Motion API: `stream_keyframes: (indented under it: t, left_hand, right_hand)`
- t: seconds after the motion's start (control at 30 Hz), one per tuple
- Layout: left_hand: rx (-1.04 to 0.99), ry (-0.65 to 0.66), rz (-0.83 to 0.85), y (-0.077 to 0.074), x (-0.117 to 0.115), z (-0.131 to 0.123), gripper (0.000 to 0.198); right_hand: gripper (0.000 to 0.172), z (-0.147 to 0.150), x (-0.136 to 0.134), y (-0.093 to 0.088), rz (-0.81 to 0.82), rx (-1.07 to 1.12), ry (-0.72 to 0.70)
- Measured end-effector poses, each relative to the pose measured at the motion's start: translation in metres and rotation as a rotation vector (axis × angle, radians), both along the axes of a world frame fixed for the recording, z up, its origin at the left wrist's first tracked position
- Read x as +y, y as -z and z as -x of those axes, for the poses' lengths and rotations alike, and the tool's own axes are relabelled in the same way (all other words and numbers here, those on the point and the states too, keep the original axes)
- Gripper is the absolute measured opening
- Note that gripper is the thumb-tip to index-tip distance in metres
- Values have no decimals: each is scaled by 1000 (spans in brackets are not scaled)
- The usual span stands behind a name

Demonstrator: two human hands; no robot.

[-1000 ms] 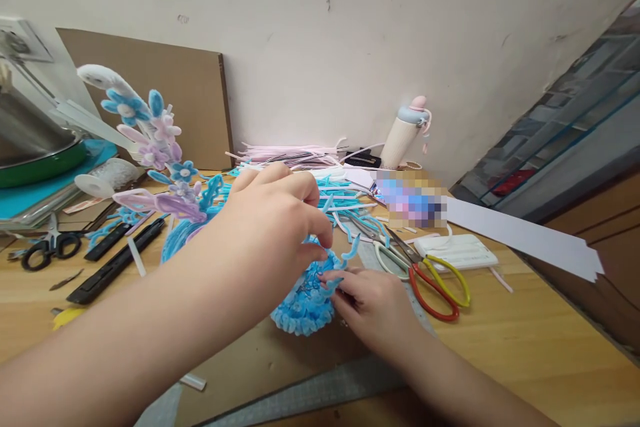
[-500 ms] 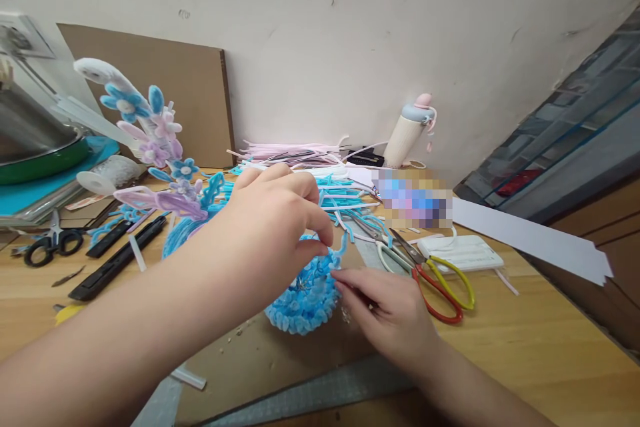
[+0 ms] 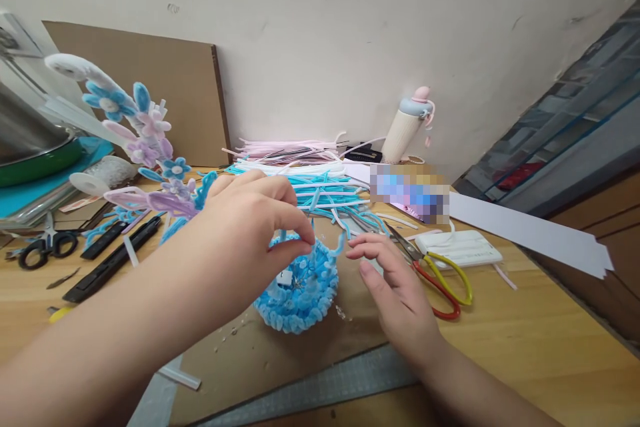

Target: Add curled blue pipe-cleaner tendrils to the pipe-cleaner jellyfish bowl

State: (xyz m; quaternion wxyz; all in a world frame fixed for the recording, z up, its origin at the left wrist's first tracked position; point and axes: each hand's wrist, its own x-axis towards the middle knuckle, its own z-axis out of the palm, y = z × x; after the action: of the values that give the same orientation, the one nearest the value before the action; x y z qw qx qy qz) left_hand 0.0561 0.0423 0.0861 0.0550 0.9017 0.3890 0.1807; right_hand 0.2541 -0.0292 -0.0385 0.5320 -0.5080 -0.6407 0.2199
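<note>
- Widest of all is the wooden table [image 3: 530, 340], standing against a pale wall.
- On it lies a flat sheet of cardboard [image 3: 240, 377], and behind, at the left, a second cardboard panel [image 3: 193, 100] leans on the wall.
- Across the table's back is a heap of fuzzy strips [image 3: 333, 190], pink, white and blue.
- At the left rises a white stalk [image 3: 113, 83], bending at the top and carrying blue, pink and lilac flowers.
- The left hand [image 3: 253, 217] is above the round blue piece; its thumb and forefinger are narrow together, pinching a blue strand.
- The right hand [image 3: 397, 293] is just beside, fingers loosely spread, and I see nothing held in it.
- The round blue piece [image 3: 320, 310] sits on the flat cardboard, between the hands, its edge made of fluffy curls; thin wires show within.
- A cream bottle [image 3: 400, 133] stands near the wall, tilted in my view.
- Scissors [image 3: 417, 255] with one red and one yellow handle lie near the right hand, touching a white pack [image 3: 460, 248].
- Smallest is the blue strand [image 3: 313, 257], rising from inside the round piece.
</note>
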Motion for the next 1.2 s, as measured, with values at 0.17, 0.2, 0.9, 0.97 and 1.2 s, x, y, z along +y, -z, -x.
stream_keyframes:
  t: [0.17, 0.2, 0.9, 0.97, 1.2]
  left_hand:
    - [-31, 25, -4, 1, -4, 1, 11]
    - [-28, 24, 1, 0, -4, 0, 10]
    - [63, -69, 47, -6, -16, -6, 11]
    - [64, -70, 42, -6, -16, -5, 11]
    - [49, -52, 44, -8, -14, 3, 12]
  right_hand:
    - [28, -2, -4, -3, 69, 48, -123]
    - [27, -1, -4, -2, 82, 80, -140]
    - [17, 2, 7, 15, 258, -153, -205]
    - [15, 2, 6, 12, 262, -151, -219]
    - [21, 3, -2, 7, 184, -249, -235]
